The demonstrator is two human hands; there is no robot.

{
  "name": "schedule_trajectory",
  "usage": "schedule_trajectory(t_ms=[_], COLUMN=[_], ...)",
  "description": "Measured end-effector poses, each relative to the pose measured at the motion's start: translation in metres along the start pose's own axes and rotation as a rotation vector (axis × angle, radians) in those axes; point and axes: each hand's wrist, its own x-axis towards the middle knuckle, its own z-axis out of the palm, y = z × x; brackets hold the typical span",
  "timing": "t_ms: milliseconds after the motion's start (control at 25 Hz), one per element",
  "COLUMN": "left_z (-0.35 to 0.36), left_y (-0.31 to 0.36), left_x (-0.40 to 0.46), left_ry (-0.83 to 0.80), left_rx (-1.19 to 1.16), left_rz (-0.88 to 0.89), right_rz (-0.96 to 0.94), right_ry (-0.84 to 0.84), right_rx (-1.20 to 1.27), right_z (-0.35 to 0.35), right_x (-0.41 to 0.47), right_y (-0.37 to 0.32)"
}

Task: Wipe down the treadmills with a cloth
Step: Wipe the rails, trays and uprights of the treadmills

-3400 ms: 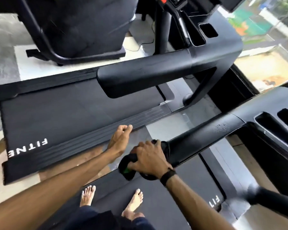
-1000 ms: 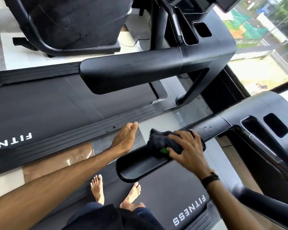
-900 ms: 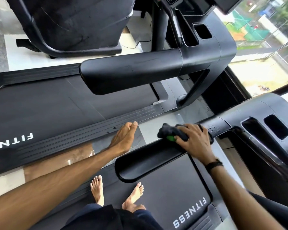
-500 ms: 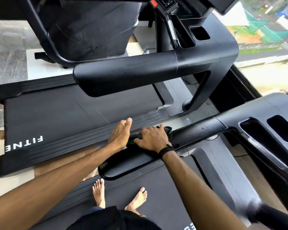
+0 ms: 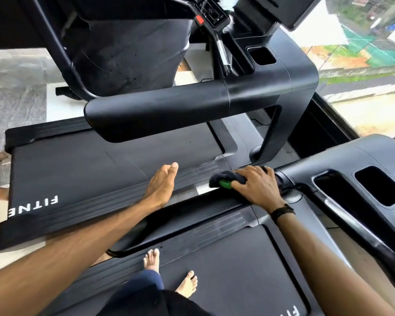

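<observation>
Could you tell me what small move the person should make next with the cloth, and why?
Probably draw the right hand back along the handrail toward the body. It presses the dark cloth at the rail's far end, near the console, so the long near stretch lies unwiped under it. The left hand hangs open, clear.

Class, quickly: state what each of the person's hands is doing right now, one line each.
Left hand: open, fingers straight, holding nothing.
Right hand: holds the dark cloth, pressing it on the near treadmill's handrail.
</observation>
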Motion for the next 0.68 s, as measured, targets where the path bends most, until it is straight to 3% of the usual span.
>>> schedule_trajectory(t_ms=[160, 280, 480, 680], left_z=[0.000, 0.005, 0.017, 0.024], left_y=[0.004, 0.005, 0.000, -0.007], left_x=[0.008, 0.018, 0.035, 0.044], left_ry=[-0.035, -0.045, -0.084, -0.171], left_rx=[0.008, 0.009, -0.053, -0.046], left_rz=[0.011, 0.007, -0.023, 0.010], right_rz=[0.103, 0.038, -0.108, -0.211], right_ry=[-0.334, -0.427, -0.225, -0.018], right_rx=[-0.150, -0.178, -0.101, 0.100], right_z=[0.001, 0.019, 0.024, 0.008], right_x=[0.043, 0.044, 0.000, -0.052], right_y=[-0.024, -0.070, -0.117, -0.090])
